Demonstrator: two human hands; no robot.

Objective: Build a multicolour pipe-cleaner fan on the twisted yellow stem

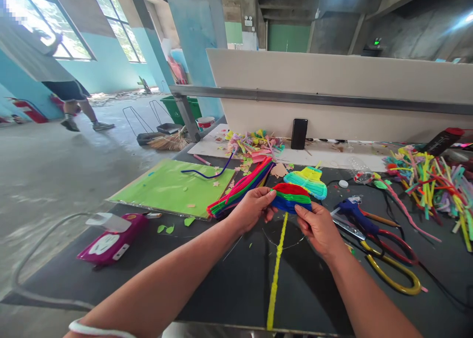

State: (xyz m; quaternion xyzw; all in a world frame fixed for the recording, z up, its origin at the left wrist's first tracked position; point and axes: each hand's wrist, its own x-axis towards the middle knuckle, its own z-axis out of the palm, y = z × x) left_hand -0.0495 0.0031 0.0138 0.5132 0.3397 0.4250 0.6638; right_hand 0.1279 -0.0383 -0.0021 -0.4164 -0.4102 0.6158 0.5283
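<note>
Between both hands, above the dark table, is a fuzzy piece [291,198] with red, green and blue bands. My left hand [257,207] pinches its left end with thumb and fingers. Its lower right edge is gripped by my right hand [314,224]. A yellow fuzzy strip [277,274] hangs or lies below the piece, running toward the table's front edge; its upper end is hidden. Just behind is a yellow and turquoise fuzzy shape [307,181]. Left of the hands lies a bundle of pink, green and blue pipe cleaners [242,187].
A green sheet [166,187] lies left, near a magenta device [111,239]. Scissors [391,269] and a blue glue gun [356,215] are at right, before piled pipe cleaners [428,180]. A phone [299,134] leans on the white board [332,82]. A person [48,57] is far left.
</note>
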